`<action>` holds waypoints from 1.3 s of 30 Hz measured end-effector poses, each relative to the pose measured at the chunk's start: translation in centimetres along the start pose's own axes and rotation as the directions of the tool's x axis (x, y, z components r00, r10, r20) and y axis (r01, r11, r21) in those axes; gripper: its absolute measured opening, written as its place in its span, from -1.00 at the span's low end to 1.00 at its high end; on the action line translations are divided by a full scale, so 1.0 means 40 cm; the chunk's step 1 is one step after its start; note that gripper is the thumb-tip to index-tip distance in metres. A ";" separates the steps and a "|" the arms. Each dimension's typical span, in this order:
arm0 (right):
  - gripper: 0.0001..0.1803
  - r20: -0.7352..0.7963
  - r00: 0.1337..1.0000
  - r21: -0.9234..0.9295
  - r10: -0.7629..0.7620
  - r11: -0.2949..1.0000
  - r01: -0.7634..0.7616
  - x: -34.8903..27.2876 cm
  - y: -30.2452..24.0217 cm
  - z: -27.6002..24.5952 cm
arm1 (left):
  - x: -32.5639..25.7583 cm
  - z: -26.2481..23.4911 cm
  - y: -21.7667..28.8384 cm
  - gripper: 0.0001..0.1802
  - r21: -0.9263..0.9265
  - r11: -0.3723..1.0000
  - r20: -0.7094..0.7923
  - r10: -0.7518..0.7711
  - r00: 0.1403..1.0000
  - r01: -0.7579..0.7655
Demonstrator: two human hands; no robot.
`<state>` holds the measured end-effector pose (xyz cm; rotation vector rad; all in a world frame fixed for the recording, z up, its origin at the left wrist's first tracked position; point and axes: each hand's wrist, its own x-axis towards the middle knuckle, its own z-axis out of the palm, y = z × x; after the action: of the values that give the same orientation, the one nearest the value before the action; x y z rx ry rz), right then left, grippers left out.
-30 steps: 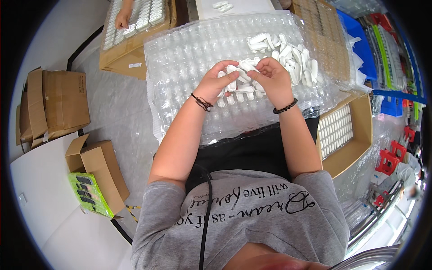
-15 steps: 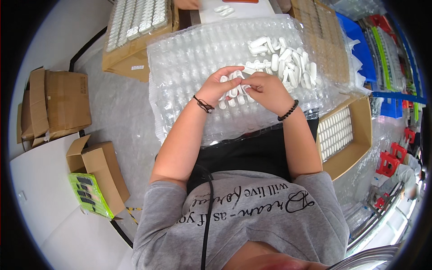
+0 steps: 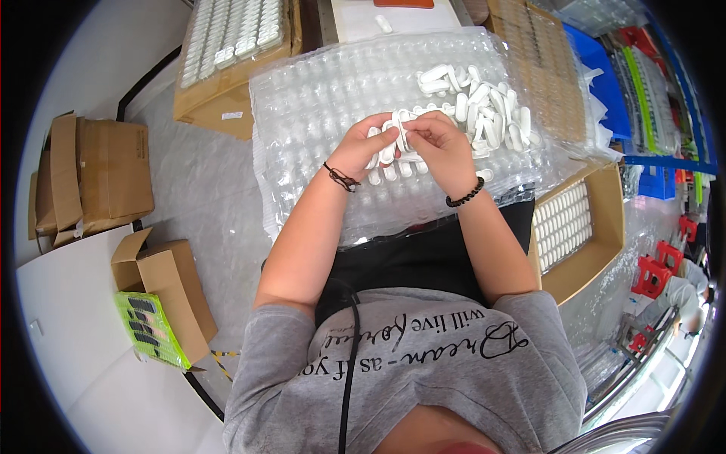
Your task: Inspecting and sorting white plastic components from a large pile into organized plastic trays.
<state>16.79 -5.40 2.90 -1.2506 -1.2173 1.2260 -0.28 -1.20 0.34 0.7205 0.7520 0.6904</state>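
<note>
Both hands meet over a clear plastic blister tray [image 3: 302, 113] with rows of pockets. Several white oblong plastic pieces [image 3: 389, 148] are in the fingers of my left hand [image 3: 363, 147], its thumb pressed against them. Close beside it, my right hand [image 3: 448, 150] has its thumb and fingertips closed on one upright white oblong piece [image 3: 401, 130] that the left fingers also touch. A loose heap of the same white pieces [image 3: 491, 110] lies on the tray to the right. More pieces sit under and just below the hands, partly hidden by them.
A carton topped with a filled tray [image 3: 234, 38] stands at the far left. Right of me is an open carton [image 3: 582, 265] holding rows of white pieces. One piece [image 3: 383, 24] lies on a white surface beyond the tray. Brown cartons [image 3: 113, 170] stand at the left.
My right hand has shifted slightly left, and an upright piece now shows between both hands. Another person's hand at the far edge has left view, and fewer pieces lie on the white surface there.
</note>
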 end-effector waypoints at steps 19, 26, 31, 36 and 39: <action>-0.83 -0.106 0.905 -0.362 -0.411 0.864 0.350 0.005 0.060 0.048 | 0.007 -0.018 -0.018 -0.59 0.008 0.998 -0.046 -0.065 0.997 0.066; -0.69 0.209 0.976 -0.457 -0.056 0.877 0.148 0.217 0.062 -0.159 | 0.030 -0.025 -0.009 -0.59 -0.261 0.965 -0.105 -0.001 0.994 -0.026; -0.65 0.089 0.986 -0.949 -0.141 0.290 0.127 0.239 0.137 -0.156 | 0.033 -0.041 -0.008 -0.50 -0.385 0.921 -0.077 0.032 0.997 -0.059; -0.62 0.187 0.973 -0.939 -0.135 0.268 0.217 0.249 0.146 -0.188 | 0.025 -0.042 0.007 -0.41 -0.522 0.838 -0.035 0.166 0.985 -0.160; -0.68 0.055 0.984 -0.823 -0.171 0.551 0.142 0.217 0.081 -0.152 | 0.025 -0.070 -0.001 -0.38 -0.506 0.847 -0.005 0.182 0.983 -0.160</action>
<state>22.92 3.21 -0.46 -1.7537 -1.9497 0.4362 -1.94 0.42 -1.51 0.3170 0.4349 0.9861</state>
